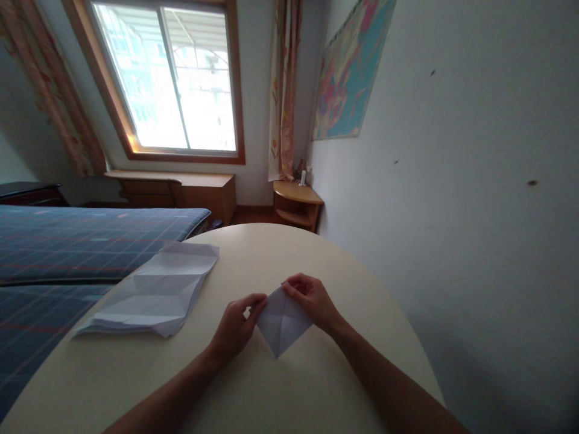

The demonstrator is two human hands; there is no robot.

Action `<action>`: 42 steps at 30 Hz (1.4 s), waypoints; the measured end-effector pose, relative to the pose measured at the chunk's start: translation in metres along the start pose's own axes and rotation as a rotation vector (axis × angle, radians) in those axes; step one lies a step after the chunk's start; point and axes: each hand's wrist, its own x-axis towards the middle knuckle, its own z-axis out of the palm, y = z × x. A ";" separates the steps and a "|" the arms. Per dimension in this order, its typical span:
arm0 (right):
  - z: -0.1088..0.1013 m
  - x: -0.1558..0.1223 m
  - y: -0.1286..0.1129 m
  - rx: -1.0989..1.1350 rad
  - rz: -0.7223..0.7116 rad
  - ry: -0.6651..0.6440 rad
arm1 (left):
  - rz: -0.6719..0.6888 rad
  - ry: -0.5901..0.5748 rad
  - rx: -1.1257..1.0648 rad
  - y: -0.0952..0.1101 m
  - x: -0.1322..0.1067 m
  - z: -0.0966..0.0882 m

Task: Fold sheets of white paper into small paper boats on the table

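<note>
A small folded white paper [283, 328], diamond-shaped with creases, lies on the round cream table [271, 253] in front of me. My left hand [237, 325] pinches its left corner with fingers closed. My right hand [312, 298] grips its upper right edge, fingers curled over the top corner. Both forearms reach in from the bottom of the view.
A stack of creased white paper sheets [158, 289] lies on the table's left side. A bed with a blue plaid cover [67, 241] stands to the left. A white wall [452, 211] runs close on the right. Beyond are a wooden desk [181, 187], corner shelf [296, 202] and window [172, 78].
</note>
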 end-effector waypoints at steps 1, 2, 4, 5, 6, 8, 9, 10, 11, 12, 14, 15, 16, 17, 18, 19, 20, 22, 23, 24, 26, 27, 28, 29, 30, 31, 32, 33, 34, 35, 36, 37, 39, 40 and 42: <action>0.000 0.000 0.000 -0.008 0.007 0.006 | 0.001 -0.014 -0.007 0.000 0.000 0.000; 0.001 0.000 0.000 -0.020 0.012 0.011 | 0.004 -0.028 -0.020 0.000 -0.001 0.000; 0.001 -0.001 0.000 -0.048 0.009 0.020 | 0.005 -0.048 -0.048 0.000 -0.002 0.001; 0.001 -0.001 0.000 -0.063 0.004 0.025 | 0.002 -0.051 -0.061 0.000 -0.002 0.002; 0.001 -0.001 0.000 -0.079 -0.001 0.027 | -0.005 -0.049 -0.070 0.000 -0.002 0.002; 0.001 -0.001 0.000 -0.106 -0.004 0.027 | -0.026 -0.047 -0.078 0.000 -0.002 0.003; 0.001 -0.001 0.000 -0.116 -0.002 0.025 | -0.035 -0.054 -0.081 0.001 -0.002 0.003; 0.001 -0.002 0.000 -0.123 0.004 0.023 | -0.041 -0.065 -0.084 0.001 -0.002 0.003; 0.001 -0.002 0.000 -0.130 0.010 0.023 | -0.047 -0.076 -0.089 0.001 -0.001 0.003; 0.001 -0.002 0.000 -0.139 0.018 0.024 | -0.053 -0.086 -0.099 0.002 -0.001 0.003; 0.000 -0.003 -0.001 -0.160 0.032 0.027 | -0.070 -0.106 -0.128 0.003 -0.001 0.003; 0.000 -0.003 -0.001 -0.169 0.037 0.027 | -0.080 -0.114 -0.143 0.003 -0.001 0.003; 0.000 -0.003 -0.001 -0.175 0.044 0.026 | -0.091 -0.121 -0.156 0.003 -0.001 0.003; 0.000 -0.003 -0.001 -0.178 0.050 0.023 | -0.099 -0.125 -0.163 0.003 -0.001 0.003; 0.000 -0.003 -0.001 -0.181 0.055 0.021 | -0.106 -0.128 -0.167 0.002 -0.002 0.003; 0.000 -0.003 -0.002 -0.187 0.058 0.019 | -0.116 -0.129 -0.171 0.001 -0.002 0.003; 0.000 -0.003 -0.002 -0.197 0.057 0.017 | -0.128 -0.131 -0.176 0.000 -0.002 0.004; 0.001 -0.003 -0.004 -0.224 0.043 0.010 | -0.157 -0.144 -0.185 -0.002 -0.003 0.004; 0.002 -0.004 -0.005 -0.237 0.032 0.003 | -0.168 -0.151 -0.186 -0.002 -0.003 0.004; 0.002 -0.004 -0.006 -0.248 0.022 -0.008 | -0.173 -0.154 -0.181 -0.002 -0.003 0.004; 0.004 -0.005 -0.007 -0.255 0.003 -0.030 | -0.165 -0.146 -0.174 0.000 -0.003 0.003; 0.005 -0.006 -0.007 -0.256 -0.006 -0.041 | -0.161 -0.138 -0.179 0.001 -0.002 0.003; 0.005 -0.006 -0.007 -0.260 -0.013 -0.047 | -0.162 -0.128 -0.192 0.002 -0.002 0.003; 0.006 -0.007 -0.007 -0.267 -0.020 -0.051 | -0.168 -0.117 -0.209 0.003 -0.002 0.002; 0.006 -0.008 -0.007 -0.277 -0.027 -0.055 | -0.179 -0.105 -0.227 0.004 -0.002 0.002; 0.007 -0.008 -0.007 -0.288 -0.032 -0.059 | -0.191 -0.091 -0.242 0.004 -0.002 0.002; 0.007 -0.009 -0.007 -0.299 -0.033 -0.064 | -0.202 -0.077 -0.254 0.005 -0.002 0.002; 0.007 -0.010 -0.007 -0.311 -0.032 -0.070 | -0.212 -0.067 -0.267 0.004 -0.002 0.002; 0.008 -0.010 -0.008 -0.329 -0.034 -0.072 | -0.218 -0.063 -0.285 0.004 -0.002 0.002; 0.008 -0.011 -0.009 -0.356 -0.047 -0.060 | -0.224 -0.063 -0.309 0.004 -0.002 0.002; 0.008 -0.011 -0.009 -0.393 -0.077 -0.028 | -0.230 -0.060 -0.338 0.004 -0.001 0.002; 0.008 -0.012 -0.010 -0.432 -0.119 0.016 | -0.237 -0.051 -0.370 0.004 -0.001 0.003; 0.008 -0.012 -0.009 -0.464 -0.190 0.112 | -0.258 0.002 -0.432 0.004 0.000 0.003; 0.009 -0.012 -0.008 -0.444 -0.190 0.145 | -0.269 0.044 -0.459 0.004 0.001 0.002; 0.011 -0.011 -0.004 -0.326 -0.104 0.158 | -0.288 0.130 -0.508 0.005 0.002 0.001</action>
